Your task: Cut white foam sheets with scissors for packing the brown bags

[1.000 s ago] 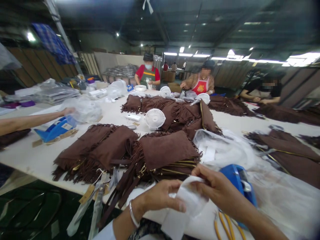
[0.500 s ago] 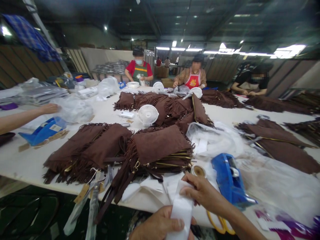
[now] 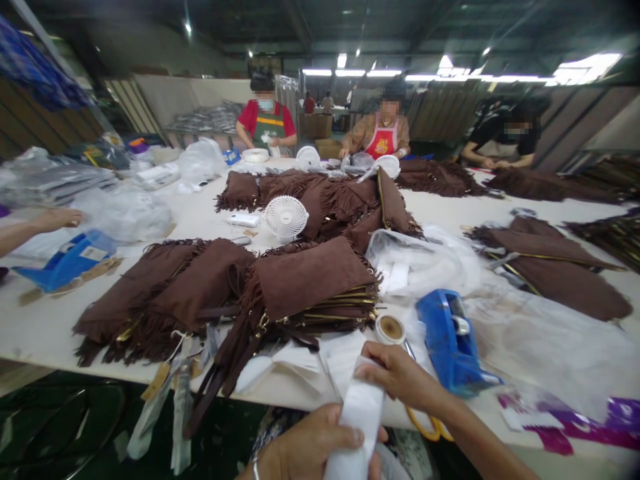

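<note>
My left hand (image 3: 316, 440), low in the middle, is closed on a flat white strip (image 3: 361, 413) of thin paper-like or plastic material. My right hand (image 3: 397, 377) pinches the strip's upper end between thumb and fingers. The strip is held slanting just off the front edge of the table, and its lower end runs out of the picture. Beyond the hands lies a stack of brown fringed pouches (image 3: 310, 277) with gold zips. A roll of tape (image 3: 391, 329) sits just past my right hand, and white sheets (image 3: 285, 367) lie to the left.
A blue tape dispenser (image 3: 447, 340) and yellow-handled scissors (image 3: 424, 425) are on the right, near clear plastic bags (image 3: 545, 353). Wrapped straps (image 3: 183, 420) hang over the table edge. A white fan (image 3: 286, 217) stands mid-table. Another person's hand (image 3: 60, 219) reaches in at left; several co-workers sit opposite.
The view has tilted down a little, so the table things appear higher and slightly left. Both hands keep their hold on the white strip, with little change in their grip.
</note>
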{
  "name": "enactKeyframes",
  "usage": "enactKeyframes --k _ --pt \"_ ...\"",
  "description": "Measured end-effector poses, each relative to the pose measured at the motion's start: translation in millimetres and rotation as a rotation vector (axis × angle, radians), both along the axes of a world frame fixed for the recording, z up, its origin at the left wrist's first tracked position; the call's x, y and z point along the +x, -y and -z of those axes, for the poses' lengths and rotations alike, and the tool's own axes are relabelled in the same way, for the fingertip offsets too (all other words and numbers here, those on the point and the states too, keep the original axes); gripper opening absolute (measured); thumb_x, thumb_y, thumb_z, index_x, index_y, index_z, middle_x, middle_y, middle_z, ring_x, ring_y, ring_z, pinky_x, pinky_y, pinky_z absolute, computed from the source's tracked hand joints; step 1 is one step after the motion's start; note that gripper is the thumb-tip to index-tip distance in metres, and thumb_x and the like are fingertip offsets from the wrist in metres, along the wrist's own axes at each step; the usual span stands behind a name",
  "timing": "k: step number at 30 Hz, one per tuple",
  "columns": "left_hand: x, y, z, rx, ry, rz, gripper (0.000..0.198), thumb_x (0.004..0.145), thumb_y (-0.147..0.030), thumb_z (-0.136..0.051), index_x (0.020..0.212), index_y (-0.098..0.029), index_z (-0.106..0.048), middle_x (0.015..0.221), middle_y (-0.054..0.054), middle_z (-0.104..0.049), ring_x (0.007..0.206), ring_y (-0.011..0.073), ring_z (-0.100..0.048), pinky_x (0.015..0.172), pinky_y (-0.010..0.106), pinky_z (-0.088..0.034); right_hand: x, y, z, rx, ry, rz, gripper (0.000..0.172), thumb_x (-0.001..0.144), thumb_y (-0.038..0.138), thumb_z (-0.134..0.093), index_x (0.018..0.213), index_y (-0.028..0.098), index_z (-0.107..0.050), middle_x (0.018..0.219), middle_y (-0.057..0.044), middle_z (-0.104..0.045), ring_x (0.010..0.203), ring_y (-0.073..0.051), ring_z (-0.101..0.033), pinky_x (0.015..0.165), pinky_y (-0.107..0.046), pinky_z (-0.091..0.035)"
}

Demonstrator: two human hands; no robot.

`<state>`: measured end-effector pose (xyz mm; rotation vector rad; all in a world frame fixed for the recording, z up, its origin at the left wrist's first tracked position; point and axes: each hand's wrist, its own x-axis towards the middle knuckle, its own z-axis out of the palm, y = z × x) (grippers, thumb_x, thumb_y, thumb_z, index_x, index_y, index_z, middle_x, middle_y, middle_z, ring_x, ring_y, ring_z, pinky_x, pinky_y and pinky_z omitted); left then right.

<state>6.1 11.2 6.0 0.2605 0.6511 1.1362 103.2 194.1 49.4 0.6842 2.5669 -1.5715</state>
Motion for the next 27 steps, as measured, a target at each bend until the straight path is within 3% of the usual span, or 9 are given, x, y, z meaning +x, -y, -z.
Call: enactKeyframes --k 5,12,16,22,27 --pt "6.4 3.9 10.1 -0.02 0.103 0.027 0.038 0.083 -0.029 -0.054 0.114 -0.007 -0.057 0.09 0.019 -0.07 0.077 0.026 -0.07 0.073 0.039 -0.053 7.2 -7.4 8.3 0.286 -0.028 -0.009 0.019 0.087 0.035 -0.057 0.074 0.021 -0.055 0.064 0.004 -0.057 0.06 -0.012 -0.052 0.053 -0.022 -0.033" --pt "16.7 6.4 21.5 -0.143 0.188 -0.008 0.037 0.084 -0.03 -0.051 0.111 -0.005 -0.06 0.089 0.018 -0.07 0.08 0.0274 -0.069 0.074 0.042 -0.053 18.6 0.4 0.2 0.686 0.025 -0.12 0.027 0.095 0.045 -0.043 0.089 0.022 -0.054 0.074 -0.001 -0.066 0.068 -0.018 -0.062 0.058 -0.027 -0.033" --pt "21.1 0.2 21.8 -0.282 0.253 -0.089 0.04 0.079 -0.031 -0.054 0.11 -0.006 -0.06 0.089 0.016 -0.07 0.08 0.026 -0.067 0.076 0.042 -0.052 19.5 18.8 -8.6 0.903 -0.053 -0.193 0.028 0.096 0.043 -0.042 0.085 0.02 -0.054 0.078 -0.004 -0.064 0.074 -0.019 -0.059 0.064 -0.029 -0.034" --pt "26.5 -1.3 18.5 -0.38 0.356 -0.233 0.028 0.073 -0.024 -0.057 0.094 -0.008 -0.064 0.083 0.011 -0.07 0.079 0.0241 -0.066 0.081 0.042 -0.05 34.0 57.1 -7.5 0.953 -0.241 -0.248 0.019 0.096 0.03 -0.045 0.086 0.018 -0.057 0.085 -0.007 -0.062 0.078 -0.02 -0.055 0.069 -0.032 -0.036" --pt "27.0 -5.3 -0.6 -0.371 0.425 -0.301 0.012 0.074 -0.023 -0.056 0.072 -0.012 -0.06 0.057 0.004 -0.061 0.054 0.0167 -0.057 0.058 0.029 -0.045 51.3 89.8 8.3 0.958 -0.375 -0.26 0.012 0.095 0.026 -0.048 0.093 0.016 -0.056 0.087 -0.008 -0.064 0.079 -0.021 -0.055 0.072 -0.035 -0.037"
